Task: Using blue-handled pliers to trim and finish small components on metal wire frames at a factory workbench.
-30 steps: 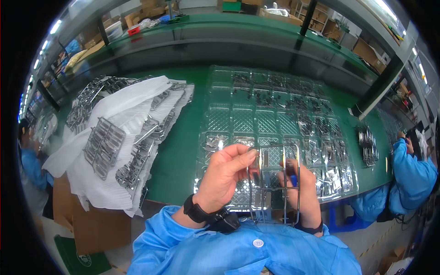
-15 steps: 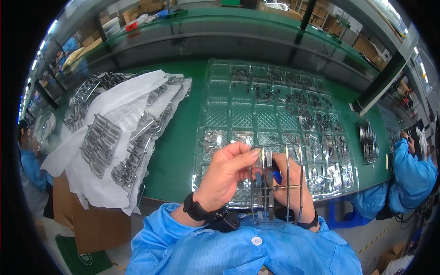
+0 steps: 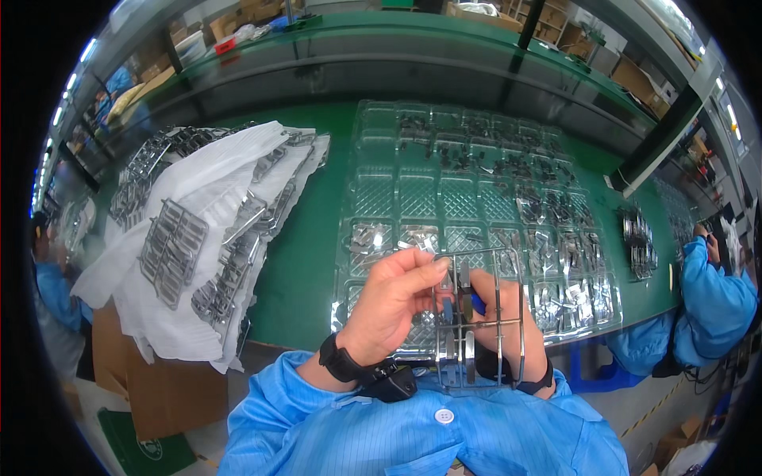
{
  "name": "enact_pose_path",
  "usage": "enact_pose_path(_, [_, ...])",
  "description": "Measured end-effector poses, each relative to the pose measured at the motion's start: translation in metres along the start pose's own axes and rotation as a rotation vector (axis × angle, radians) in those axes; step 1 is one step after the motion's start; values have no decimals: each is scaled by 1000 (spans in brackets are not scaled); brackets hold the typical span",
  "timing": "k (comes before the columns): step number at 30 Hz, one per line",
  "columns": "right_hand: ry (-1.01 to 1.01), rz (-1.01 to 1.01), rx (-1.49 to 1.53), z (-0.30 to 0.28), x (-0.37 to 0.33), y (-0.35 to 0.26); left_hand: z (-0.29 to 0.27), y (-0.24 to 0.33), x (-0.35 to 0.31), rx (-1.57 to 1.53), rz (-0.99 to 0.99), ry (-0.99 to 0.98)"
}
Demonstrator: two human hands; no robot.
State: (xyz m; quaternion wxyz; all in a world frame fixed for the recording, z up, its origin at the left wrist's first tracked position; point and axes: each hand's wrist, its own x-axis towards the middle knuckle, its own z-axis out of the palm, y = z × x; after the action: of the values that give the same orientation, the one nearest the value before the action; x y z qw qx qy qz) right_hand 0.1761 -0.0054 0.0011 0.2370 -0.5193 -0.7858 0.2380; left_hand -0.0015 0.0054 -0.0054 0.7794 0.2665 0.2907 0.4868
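Right fingers [image 3: 485,284] have shifted leftward, their grip unclear; left fingers [image 3: 427,275] pinch a shiny frame [image 3: 498,323].

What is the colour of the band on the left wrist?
The band is black, best seen in the head view.

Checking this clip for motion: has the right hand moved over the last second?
Yes: judged against the clear tray, the right hand has shifted a little to the left, toward the left hand.
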Motion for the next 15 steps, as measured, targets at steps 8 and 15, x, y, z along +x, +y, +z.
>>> enact_pose_path(8, [201,158,-167,-2,-9,27,-17,1,5,187,126,209])
enact_pose_path(15, [180,229,988,-13,-11,12,-14,-1,7,175,145,217])
